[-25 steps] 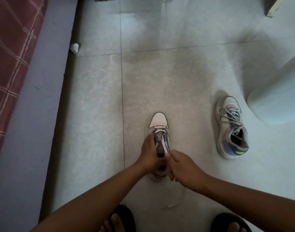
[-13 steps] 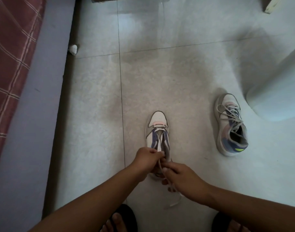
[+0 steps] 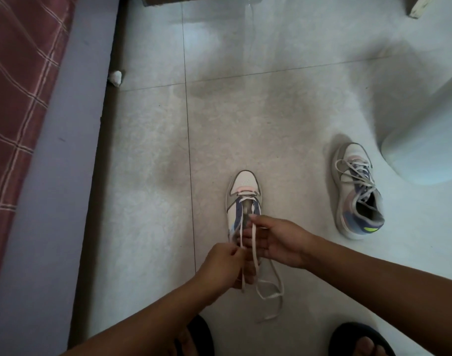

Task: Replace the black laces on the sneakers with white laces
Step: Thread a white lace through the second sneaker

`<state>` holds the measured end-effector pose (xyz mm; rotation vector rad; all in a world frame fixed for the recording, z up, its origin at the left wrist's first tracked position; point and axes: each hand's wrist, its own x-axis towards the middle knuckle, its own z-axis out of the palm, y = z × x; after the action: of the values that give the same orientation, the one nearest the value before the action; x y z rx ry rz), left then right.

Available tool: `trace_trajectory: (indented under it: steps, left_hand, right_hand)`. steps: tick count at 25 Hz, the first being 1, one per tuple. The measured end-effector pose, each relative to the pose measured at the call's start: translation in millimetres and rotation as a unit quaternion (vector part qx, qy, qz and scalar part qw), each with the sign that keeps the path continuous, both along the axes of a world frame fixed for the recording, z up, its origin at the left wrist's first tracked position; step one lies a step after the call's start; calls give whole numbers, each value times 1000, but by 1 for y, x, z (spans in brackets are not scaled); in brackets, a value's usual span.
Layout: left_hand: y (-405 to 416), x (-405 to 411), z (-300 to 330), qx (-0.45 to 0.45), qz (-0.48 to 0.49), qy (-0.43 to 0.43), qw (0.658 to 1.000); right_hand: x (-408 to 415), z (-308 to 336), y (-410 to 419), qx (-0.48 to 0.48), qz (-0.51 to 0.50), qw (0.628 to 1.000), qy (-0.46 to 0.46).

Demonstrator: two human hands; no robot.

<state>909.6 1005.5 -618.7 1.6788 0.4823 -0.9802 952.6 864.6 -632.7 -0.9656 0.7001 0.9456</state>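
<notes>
The near sneaker (image 3: 243, 201) stands on the floor (image 3: 153, 201), toe pointing away. Left hand (image 3: 221, 265) pinches one white lace (image 3: 253, 250) strand at its heel end; right hand (image 3: 273, 240) pinches the other, nearer the open eyelets.

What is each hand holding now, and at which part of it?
Both hold the white lace of the near sneaker. The left hand pinches one strand partway along; the right hand pinches the other strand just above the eyelets.
</notes>
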Motion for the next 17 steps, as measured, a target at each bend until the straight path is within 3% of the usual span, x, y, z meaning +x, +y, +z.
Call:
trace_trajectory:
  steps: [2,3,4,6,8,11,12,14,16,17]
  left_hand:
    - [4,3,-1,44,-182,-24,982]
    - [5,8,-2,80,-228,-39,970]
    - [7,15,-3,112,-217,-56,968]
    - [8,28,-1,130,-108,-80,982]
    - [6,37,-3,89,-43,-69,993]
    - [3,44,-10,-21,9,23,999]
    - [3,47,-11,-40,35,33,998]
    - [9,57,-13,-22,92,21,995]
    - [23,70,-11,-20,147,-8,989]
    - [32,76,-9,-19,147,-32,989]
  right_hand:
    - [0,-1,0,2,46,998,-34]
    - [0,-2,-1,-29,75,994,-69]
    - [-1,-2,-1,-78,110,984,-118]
    - [-2,0,-3,-200,204,928,-238]
    - [-2,3,-3,-268,280,857,-339]
    - [-1,5,-4,-286,324,808,-401]
    - [-1,6,-7,-286,316,810,-403]
    - [2,6,-18,-271,245,857,-363]
    - [8,8,-37,-263,174,910,-270]
    - [11,8,-50,-276,188,914,-230]
